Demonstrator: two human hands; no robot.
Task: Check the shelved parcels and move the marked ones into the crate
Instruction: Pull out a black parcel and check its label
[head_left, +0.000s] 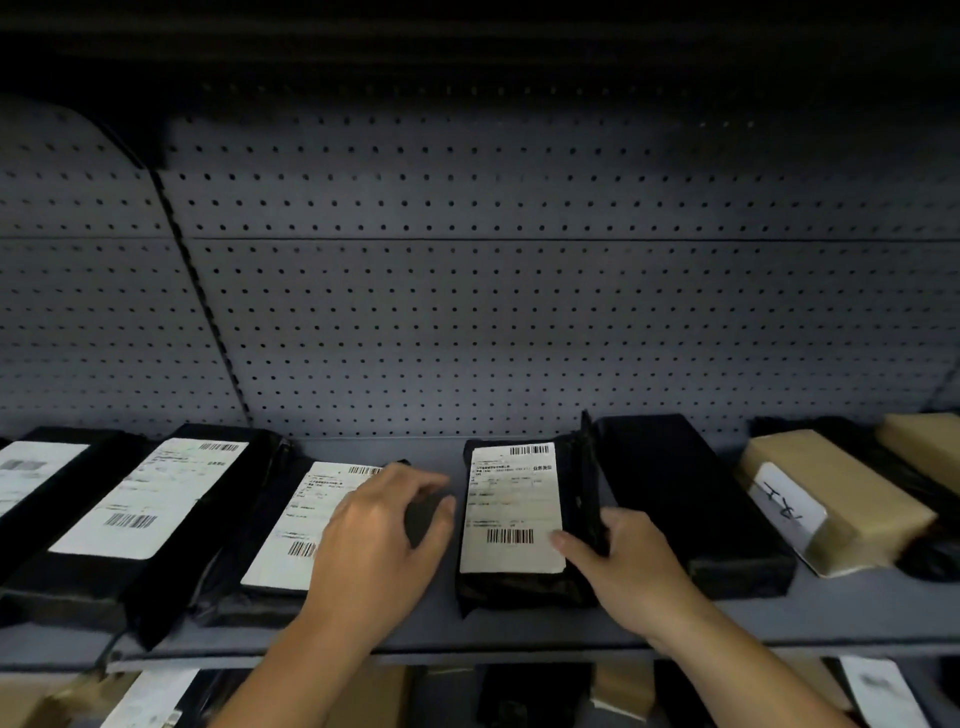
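I am pinching the middle parcel (511, 504) by its right edge with my right hand (618, 556), thumb lying on the white label. My left hand (374, 530) is curving over the neighbouring parcel (306, 519); I cannot tell whether it is gripping. I am judging it best to tilt the label toward the light and check for a mark before lifting. The grey shelf (519, 631) is carrying 1 row of parcels under a dim pegboard (519, 286); the crate is not showing.
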